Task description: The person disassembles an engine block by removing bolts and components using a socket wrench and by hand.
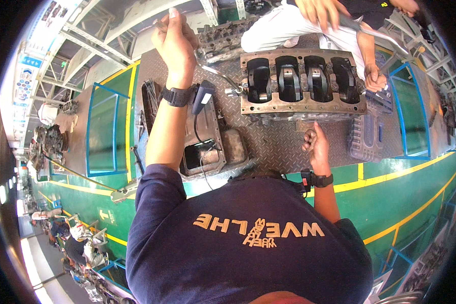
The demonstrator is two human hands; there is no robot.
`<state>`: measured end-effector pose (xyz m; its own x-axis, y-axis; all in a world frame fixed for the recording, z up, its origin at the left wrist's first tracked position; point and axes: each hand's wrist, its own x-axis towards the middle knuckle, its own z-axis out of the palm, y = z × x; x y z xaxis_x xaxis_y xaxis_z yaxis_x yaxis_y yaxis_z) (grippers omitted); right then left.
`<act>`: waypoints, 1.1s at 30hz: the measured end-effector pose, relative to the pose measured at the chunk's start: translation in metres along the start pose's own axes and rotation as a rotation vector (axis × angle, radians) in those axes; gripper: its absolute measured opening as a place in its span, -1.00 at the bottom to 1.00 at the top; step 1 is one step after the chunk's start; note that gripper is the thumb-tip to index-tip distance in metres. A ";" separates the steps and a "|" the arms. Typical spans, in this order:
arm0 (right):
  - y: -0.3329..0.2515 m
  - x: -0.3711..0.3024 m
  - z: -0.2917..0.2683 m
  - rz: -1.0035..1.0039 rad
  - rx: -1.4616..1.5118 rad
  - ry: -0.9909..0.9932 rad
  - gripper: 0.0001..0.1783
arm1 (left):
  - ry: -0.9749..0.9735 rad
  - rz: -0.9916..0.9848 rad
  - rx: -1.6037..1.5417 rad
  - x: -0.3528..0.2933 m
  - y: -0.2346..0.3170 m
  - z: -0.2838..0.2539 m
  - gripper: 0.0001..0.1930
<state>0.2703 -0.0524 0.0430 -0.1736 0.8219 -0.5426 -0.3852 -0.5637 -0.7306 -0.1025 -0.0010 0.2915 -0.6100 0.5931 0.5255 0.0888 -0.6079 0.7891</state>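
Observation:
On the bench sits an engine block point(303, 107) with a row of wide open bores, crankshaft parts visible inside. My left hand point(176, 43) is raised beyond its left end, fingers wrapped round a bent metal socket handle point(215, 72). The handle slopes down to a socket point(233, 91) at the block's left end. By the block's near side is my right hand point(316, 146), fingers curled and thumb up. Whatever it may hold is hidden. Across the block, a co-worker's hand point(319, 11) is near a long metal bar point(377, 34); another hand point(375, 79) is at the block's right end.
An oil pan point(230, 147) lies left of the block, with a black device point(202, 96) and its cable over it. A grey plastic tool case point(366, 137) is at the right. Another engine part point(223, 38) stands behind. Dark diamond-plate point(273, 139) covers the bench.

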 end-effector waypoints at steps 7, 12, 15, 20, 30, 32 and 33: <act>-0.014 -0.013 0.023 -0.093 -0.132 -0.063 -0.62 | 0.052 0.051 0.021 -0.003 -0.011 0.009 -0.62; -0.050 -0.018 0.067 -0.185 -0.315 -0.368 -0.65 | -0.391 -0.155 -0.239 0.011 -0.018 -0.006 -0.60; -0.108 -0.016 0.142 -0.402 -0.553 -0.752 -0.67 | -0.596 -0.155 -0.366 0.018 -0.027 -0.024 -0.59; -0.150 0.045 0.292 -1.189 -0.969 -0.630 -0.12 | -0.633 -0.207 -0.507 0.017 -0.028 -0.017 -0.48; -0.090 0.025 0.278 -0.256 -0.812 -1.067 -0.72 | -0.304 -0.380 -0.166 0.019 0.007 -0.010 -0.63; -0.056 0.036 0.301 -0.750 -0.923 -1.204 -0.71 | -0.302 -0.591 -0.491 0.005 0.010 0.015 -0.72; -0.028 0.070 0.304 -0.826 -0.663 -1.212 -0.63 | -0.358 -0.614 -0.474 0.003 0.008 0.026 -0.73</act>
<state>-0.0068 0.0463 0.1514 -0.8315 0.2999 0.4677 -0.3480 0.3751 -0.8592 -0.0830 0.0098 0.3075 -0.1497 0.9723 0.1797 -0.5640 -0.2332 0.7922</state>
